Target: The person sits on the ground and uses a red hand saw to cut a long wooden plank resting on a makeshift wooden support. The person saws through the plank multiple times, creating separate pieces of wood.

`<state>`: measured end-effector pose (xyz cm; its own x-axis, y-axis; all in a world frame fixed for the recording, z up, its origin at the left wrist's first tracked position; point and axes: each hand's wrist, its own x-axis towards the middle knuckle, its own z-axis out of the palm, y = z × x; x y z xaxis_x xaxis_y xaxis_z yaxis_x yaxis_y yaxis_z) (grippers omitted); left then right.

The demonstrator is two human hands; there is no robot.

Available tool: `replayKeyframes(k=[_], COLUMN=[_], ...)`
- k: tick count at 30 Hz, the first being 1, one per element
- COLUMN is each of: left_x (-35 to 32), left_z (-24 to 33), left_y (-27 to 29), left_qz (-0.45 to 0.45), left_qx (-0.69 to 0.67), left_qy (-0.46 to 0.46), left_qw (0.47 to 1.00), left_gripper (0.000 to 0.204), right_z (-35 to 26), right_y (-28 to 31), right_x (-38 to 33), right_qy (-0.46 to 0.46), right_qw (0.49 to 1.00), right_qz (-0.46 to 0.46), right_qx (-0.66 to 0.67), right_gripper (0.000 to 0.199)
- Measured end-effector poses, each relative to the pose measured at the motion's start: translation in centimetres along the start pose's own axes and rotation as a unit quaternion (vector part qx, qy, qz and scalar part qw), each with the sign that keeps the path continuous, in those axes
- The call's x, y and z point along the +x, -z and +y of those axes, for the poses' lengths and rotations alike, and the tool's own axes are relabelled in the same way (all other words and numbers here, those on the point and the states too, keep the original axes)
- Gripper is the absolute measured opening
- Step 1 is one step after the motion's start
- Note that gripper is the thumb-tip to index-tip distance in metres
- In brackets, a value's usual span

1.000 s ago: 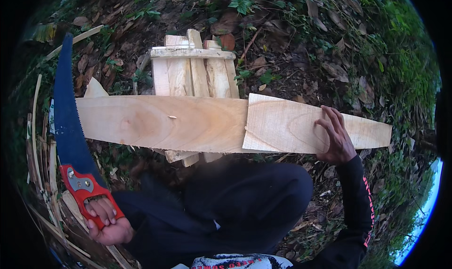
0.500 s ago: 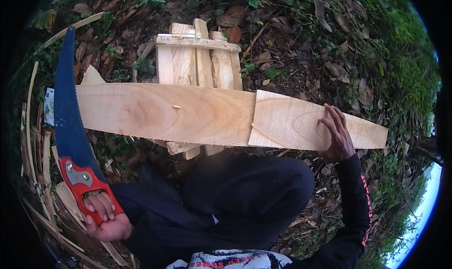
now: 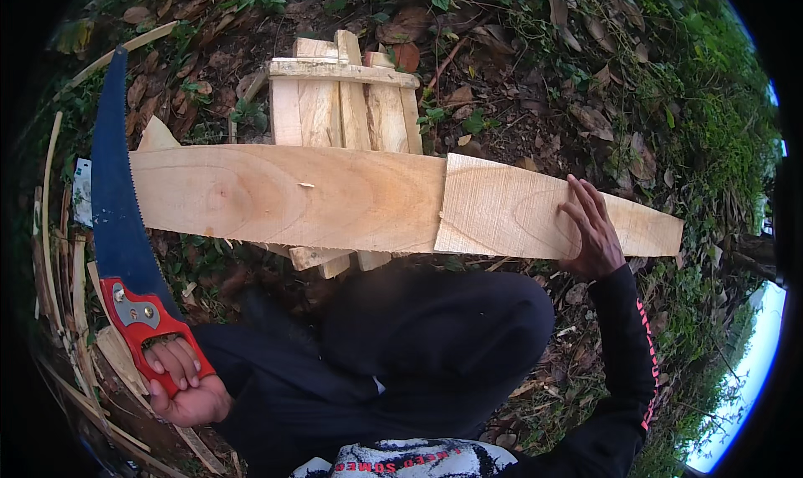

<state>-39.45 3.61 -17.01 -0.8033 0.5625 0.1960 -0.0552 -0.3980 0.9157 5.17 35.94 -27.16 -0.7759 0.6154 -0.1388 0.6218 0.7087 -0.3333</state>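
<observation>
My left hand (image 3: 187, 382) is wrapped round the red handle of a handsaw (image 3: 121, 194), low at the left. Its curved blue blade points up and away, with the toothed edge beside the left end of a long pale board (image 3: 293, 194). A second, rough-sawn board piece (image 3: 502, 206) lies on the right part of that board. Across this upper piece rest the stretched, spread fingers of my right hand (image 3: 594, 227), with the palm by its near edge. Whether the thumb reaches underneath cannot be seen.
Under the long board sits a stack of wooden slats with a crosspiece (image 3: 343, 71). Thin wood strips (image 3: 79, 311) lie along the left side. Dry leaves and green plants (image 3: 703, 102) cover the ground around. My bent knee (image 3: 502, 311) is close to the board's near edge.
The whole view has shifted slightly, with the scene a little higher and further left. Both hands keep their places on the saw and the board piece.
</observation>
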Motion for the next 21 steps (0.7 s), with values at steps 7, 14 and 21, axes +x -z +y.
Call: replayKeyframes(k=[7, 14, 21], left_x=[-1.1, -2.9, -3.7], left_z=[1.3, 3.4, 4.3], left_y=[-1.3, -3.0, -3.8], left_qz=[-0.013, -0.011, -0.020], left_qx=[-0.005, -0.017, -0.012], left_qy=[0.002, 0.003, -0.005], left_qw=[1.000, 1.000, 1.000], left_gripper=[0.022, 0.022, 0.022], right_z=[0.0, 0.9, 1.6], right_y=[1.4, 2.8, 3.0], right_x=[-1.1, -2.9, -4.0], right_qy=[0.005, 0.011, 0.018], right_qw=[1.000, 1.000, 1.000], right_qz=[0.002, -0.005, -0.013], right_qx=[0.009, 0.000, -0.003], right_gripper=[0.089, 0.087, 0.091])
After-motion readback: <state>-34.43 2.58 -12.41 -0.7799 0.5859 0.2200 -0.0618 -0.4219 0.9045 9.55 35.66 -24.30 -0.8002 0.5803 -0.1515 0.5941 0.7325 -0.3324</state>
